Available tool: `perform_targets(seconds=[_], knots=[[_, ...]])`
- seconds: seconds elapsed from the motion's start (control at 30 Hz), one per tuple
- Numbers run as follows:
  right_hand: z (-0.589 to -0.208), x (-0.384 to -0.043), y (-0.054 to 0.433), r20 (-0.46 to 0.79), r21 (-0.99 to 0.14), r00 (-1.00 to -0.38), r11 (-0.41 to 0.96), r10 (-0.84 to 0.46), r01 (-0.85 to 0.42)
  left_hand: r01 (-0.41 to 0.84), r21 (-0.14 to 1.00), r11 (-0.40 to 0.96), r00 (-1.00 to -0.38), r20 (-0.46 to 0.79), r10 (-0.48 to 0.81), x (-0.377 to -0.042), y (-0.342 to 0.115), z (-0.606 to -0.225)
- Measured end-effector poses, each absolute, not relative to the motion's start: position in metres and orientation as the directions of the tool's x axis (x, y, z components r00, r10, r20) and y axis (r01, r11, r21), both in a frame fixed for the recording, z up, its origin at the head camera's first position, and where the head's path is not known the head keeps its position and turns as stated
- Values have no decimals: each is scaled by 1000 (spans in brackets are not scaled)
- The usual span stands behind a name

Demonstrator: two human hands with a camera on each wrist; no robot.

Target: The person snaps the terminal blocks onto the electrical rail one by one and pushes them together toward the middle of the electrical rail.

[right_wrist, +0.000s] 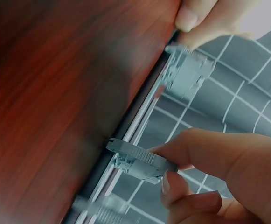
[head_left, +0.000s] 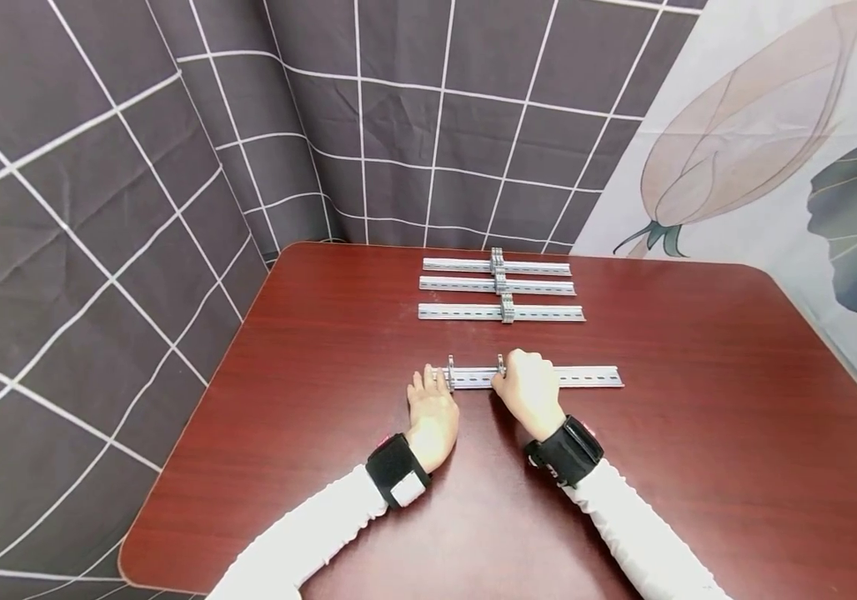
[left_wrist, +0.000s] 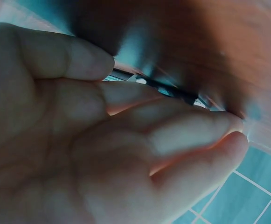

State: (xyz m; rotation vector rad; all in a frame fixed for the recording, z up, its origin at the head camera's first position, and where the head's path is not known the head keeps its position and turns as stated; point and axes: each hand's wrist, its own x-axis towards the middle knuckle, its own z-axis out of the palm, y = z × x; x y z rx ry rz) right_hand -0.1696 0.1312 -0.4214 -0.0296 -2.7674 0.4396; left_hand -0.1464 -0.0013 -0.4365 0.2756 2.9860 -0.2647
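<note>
A slotted metal mounting rail [head_left: 589, 377] lies across the table in front of me. My left hand [head_left: 432, 421] rests at its left end with fingers stretched out; the left wrist view shows the palm and straight fingers [left_wrist: 186, 135] along the rail. Close beside that hand, a thin grey terminal block [right_wrist: 189, 72] stands on the rail. My right hand [head_left: 532, 393] pinches another grey terminal block [right_wrist: 140, 156] between thumb and forefinger, at the rail's middle. From above, the right hand covers part of the rail and most of this block.
Farther back lie three similar rails, the nearest rail [head_left: 466, 312], the middle rail [head_left: 458, 284] and the farthest rail [head_left: 458, 265], each with grey blocks clustered near its centre. The reddish-brown table [head_left: 308, 350] meets a dark checked curtain [head_left: 398, 125] behind and left.
</note>
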Motion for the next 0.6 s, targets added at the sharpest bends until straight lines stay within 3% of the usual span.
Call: perform_targets(seconds=[0.6], knots=[[-422, -166, 152, 288, -300, -947, 953, 139, 49, 173, -171, 970, -982, -100, 158, -142, 0, -438]])
